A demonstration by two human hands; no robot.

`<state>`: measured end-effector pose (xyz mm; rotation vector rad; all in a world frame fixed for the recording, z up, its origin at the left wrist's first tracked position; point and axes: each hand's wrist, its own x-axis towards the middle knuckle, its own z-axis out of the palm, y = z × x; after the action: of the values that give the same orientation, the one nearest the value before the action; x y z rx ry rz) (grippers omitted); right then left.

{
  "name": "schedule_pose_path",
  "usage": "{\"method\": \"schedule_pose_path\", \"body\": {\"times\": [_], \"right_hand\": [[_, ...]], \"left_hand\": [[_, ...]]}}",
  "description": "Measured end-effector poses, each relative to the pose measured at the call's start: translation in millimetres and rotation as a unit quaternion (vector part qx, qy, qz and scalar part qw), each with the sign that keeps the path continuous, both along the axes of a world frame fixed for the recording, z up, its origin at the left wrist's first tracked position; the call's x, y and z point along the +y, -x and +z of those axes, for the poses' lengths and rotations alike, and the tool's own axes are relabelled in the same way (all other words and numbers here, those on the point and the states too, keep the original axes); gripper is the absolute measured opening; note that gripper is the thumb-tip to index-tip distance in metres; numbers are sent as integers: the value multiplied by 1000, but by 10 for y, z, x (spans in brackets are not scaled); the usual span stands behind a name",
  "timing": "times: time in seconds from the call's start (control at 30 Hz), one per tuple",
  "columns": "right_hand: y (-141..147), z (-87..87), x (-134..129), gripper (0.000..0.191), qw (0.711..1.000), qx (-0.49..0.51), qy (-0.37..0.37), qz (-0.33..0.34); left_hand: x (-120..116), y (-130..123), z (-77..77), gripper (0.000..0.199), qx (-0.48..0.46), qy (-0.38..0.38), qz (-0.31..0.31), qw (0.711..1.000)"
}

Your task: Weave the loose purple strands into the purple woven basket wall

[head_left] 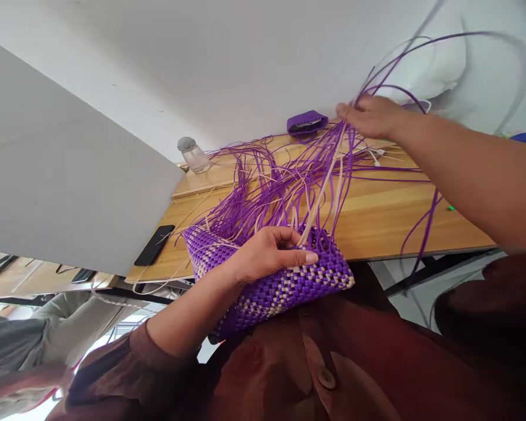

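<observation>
With the wooden bench (403, 222) at twelve o'clock, the woven basket (289, 292) at six looks light and springy, best held by its rim (333, 254), where the left hand (265, 257) has a pinching grip, while the right hand (372, 117) clasps slick-looking strands (329, 175) toward one o'clock.

Soft, diffuse light leaves the wall (228, 64) pale grey with gentle shading and gives the surface (390, 213) a mild sheen. White glare burns out patches at lower left, while the shirt (254, 374) sinks into dark tones. The left hand (269, 254) looks fairly crisp; motion blur softens the right hand (368, 114) and ghosts the strands (403, 52) above it. Wide-angle distortion stretches the edges.
</observation>
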<state>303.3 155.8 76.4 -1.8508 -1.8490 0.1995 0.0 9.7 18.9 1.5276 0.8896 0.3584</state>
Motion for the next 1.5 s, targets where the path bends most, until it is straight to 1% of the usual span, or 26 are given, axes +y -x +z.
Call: {"method": "schedule_pose_path", "body": {"times": [0.07, 0.13, 0.2, 0.27, 0.33, 0.37, 0.4, 0.47, 0.5, 0.57, 0.63, 0.73, 0.83, 0.9, 0.97, 1.03, 1.1, 1.17, 1.23, 1.3, 1.4, 1.5], "right_hand": [[30, -127, -24, 86, 996, -17, 91, -14], [91, -289, -144, 80, 987, -36, 157, -8], [146, -415, -339, 74, 983, -47, 180, 2], [178, -480, -597, 70, 985, -34, 171, 15], [202, -510, -906, 71, 984, 15, 167, 52], [219, -527, -1068, 73, 979, 49, 182, 84], [242, -549, -1228, 76, 963, 99, 212, 131], [312, -619, -1508, 75, 922, 172, 270, 217], [357, -664, -1615, 71, 914, 189, 265, 241], [448, -758, -1746, 59, 922, 196, 221, 250], [518, -830, -1779, 51, 935, 206, 175, 229], [561, -872, -1742, 46, 942, 225, 140, 204], [558, -871, -1715, 37, 949, 225, 85, 203], [551, -875, -1715, 32, 946, 228, 68, 218], [548, -888, -1719, 29, 942, 229, 68, 237], [548, -901, -1722, 27, 939, 237, 70, 239], [552, -904, -1726, 29, 939, 249, 75, 224], [556, -896, -1729, 31, 937, 260, 87, 215], [561, -881, -1734, 32, 938, 258, 89, 215], [564, -871, -1739, 31, 942, 247, 82, 213], [567, -888, -1749, 32, 944, 242, 85, 207], [572, -964, -1767, 31, 936, 261, 107, 209]], "left_hand": [[70, -54, 33, 38, 39, -2, -38, 999], [148, -122, 64, 39, 67, 0, -90, 994], [213, -185, 87, 35, 64, 9, -129, 989], [253, -230, 105, 31, 47, 13, -149, 988], [266, -261, 122, 28, 41, 13, -153, 987], [262, -275, 131, 26, 43, 15, -150, 988], [253, -291, 141, 24, 43, 23, -145, 988], [222, -332, 158, 21, 32, 62, -129, 989], [204, -355, 165, 21, 27, 83, -122, 989], [172, -399, 168, 22, 30, 105, -111, 988], [153, -425, 154, 22, 45, 93, -110, 989], [150, -412, 103, 20, 38, 79, -118, 989], [140, -354, 49, 26, 15, 89, -120, 989], [118, -309, 37, 31, 11, 83, -120, 989], [93, -266, 47, 35, 17, 42, -112, 993], [76, -225, 75, 38, 39, -37, -80, 995], [72, -184, 108, 42, 87, -125, -38, 988], [77, -144, 136, 50, 136, -167, -31, 976], [85, -111, 153, 56, 156, -158, -55, 973], [88, -87, 155, 58, 150, -134, -74, 977], [77, -65, 127, 57, 137, -124, -69, 980], [48, -51, 79, 53, 111, -118, -53, 985]]}}
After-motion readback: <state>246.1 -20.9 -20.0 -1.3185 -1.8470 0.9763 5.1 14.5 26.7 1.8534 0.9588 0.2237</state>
